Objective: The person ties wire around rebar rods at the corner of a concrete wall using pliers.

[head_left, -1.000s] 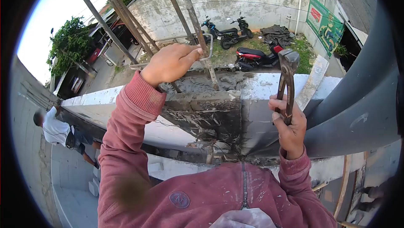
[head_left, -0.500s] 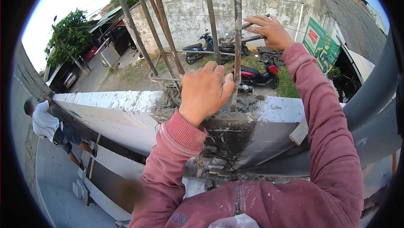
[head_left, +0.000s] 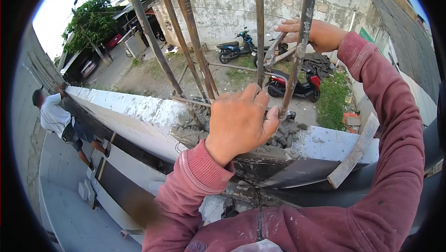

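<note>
My left hand is closed over the near side of a metal stirrup, low in a cage of upright rebars. Its fingertips are hidden, and the thumb points at the base of the right-hand rebar. Beyond that bar, my right hand grips the spread handles of a pair of pincers. The pincers' head overlaps the middle rebar. Wet grey mortar lies around the foot of the cage on the wall top.
A white-topped wall runs leftward, where a person stands on planks. A flat strip leans across the wall at right. Below, beyond the wall, stand a red scooter and a blue scooter.
The view has shifted, and the rebars now appear farther right. My right hand has brought the pincers' head to the middle rebar, with their handles apart. My left hand stays at the stirrup.
</note>
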A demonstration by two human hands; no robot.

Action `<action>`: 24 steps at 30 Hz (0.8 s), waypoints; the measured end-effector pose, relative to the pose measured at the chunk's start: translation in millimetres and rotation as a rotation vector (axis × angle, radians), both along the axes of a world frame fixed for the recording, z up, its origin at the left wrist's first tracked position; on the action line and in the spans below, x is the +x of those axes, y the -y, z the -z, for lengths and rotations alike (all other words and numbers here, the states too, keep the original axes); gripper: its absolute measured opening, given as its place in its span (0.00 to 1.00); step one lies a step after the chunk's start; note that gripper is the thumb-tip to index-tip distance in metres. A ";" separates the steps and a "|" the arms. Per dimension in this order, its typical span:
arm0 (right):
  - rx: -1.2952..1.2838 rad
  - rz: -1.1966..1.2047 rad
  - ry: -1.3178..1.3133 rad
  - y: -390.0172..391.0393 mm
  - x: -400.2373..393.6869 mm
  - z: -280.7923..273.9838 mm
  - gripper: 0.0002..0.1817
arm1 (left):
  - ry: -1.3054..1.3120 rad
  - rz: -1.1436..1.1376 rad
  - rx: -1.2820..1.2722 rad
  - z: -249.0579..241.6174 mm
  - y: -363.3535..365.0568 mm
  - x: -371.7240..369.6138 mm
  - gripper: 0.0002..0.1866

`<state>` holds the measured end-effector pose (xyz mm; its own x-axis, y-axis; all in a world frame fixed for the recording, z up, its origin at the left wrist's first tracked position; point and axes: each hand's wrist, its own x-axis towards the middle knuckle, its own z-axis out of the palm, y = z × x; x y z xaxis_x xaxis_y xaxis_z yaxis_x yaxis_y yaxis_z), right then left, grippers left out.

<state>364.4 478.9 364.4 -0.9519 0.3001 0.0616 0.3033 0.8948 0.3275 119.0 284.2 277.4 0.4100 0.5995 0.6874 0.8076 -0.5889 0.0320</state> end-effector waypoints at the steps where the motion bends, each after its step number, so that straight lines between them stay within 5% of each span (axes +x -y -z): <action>1: 0.049 -0.018 0.031 0.1 -5.8 -7.4 0.40 | -0.016 -0.012 -0.018 -0.6 0.0 -0.1 0.12; 7: 0.271 0.018 0.271 -1.9 -44.4 -44.2 0.38 | -0.050 -0.033 -0.062 -1.6 0.0 0.3 0.11; 12: -0.068 0.151 0.266 5.6 -35.5 -52.3 0.30 | -0.045 -0.045 -0.054 0.2 0.1 -1.9 0.11; 20: -0.390 0.218 0.290 4.7 -20.0 -33.5 0.32 | -0.013 -0.031 -0.010 3.8 0.0 -1.0 0.10; 24: -0.616 0.212 0.244 11.5 -10.1 -11.9 0.23 | 0.040 0.005 0.093 7.9 -5.6 -0.2 0.11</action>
